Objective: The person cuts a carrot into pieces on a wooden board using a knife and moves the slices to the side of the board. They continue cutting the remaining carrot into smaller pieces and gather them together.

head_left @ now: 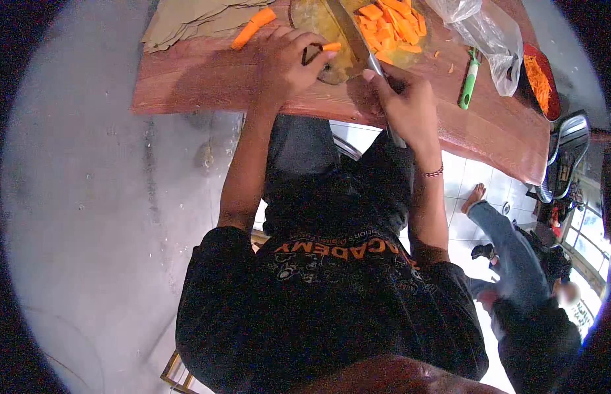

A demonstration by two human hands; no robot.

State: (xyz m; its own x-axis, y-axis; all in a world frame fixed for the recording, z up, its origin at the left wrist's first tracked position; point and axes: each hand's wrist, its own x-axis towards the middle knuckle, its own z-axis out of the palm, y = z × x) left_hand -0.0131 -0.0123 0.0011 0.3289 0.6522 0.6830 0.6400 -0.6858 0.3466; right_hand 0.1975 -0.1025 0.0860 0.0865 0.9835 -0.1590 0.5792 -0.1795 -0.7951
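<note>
My right hand (pixel 410 108) is closed round the handle of a knife (pixel 350 31), whose blade lies over the round cutting board (pixel 312 20). At the board's left edge is my left hand (pixel 295 62), fingers bent, with a small orange carrot piece (pixel 331 47) at its fingertips; a dark loop shows by the fingers. Cut carrot pieces (pixel 391 27) are heaped on the right part of the board. A longer carrot piece (pixel 253 27) rests on the table just left of my left hand.
Brown paper (pixel 187 23) covers the wooden table's (pixel 187 79) left end. On the right are a green-handled peeler (pixel 469 82), a clear plastic bag (pixel 502 49) and a red bowl (pixel 550 105) of shredded carrot. Another person (pixel 515 262) is at lower right, near a metal chair (pixel 571 138).
</note>
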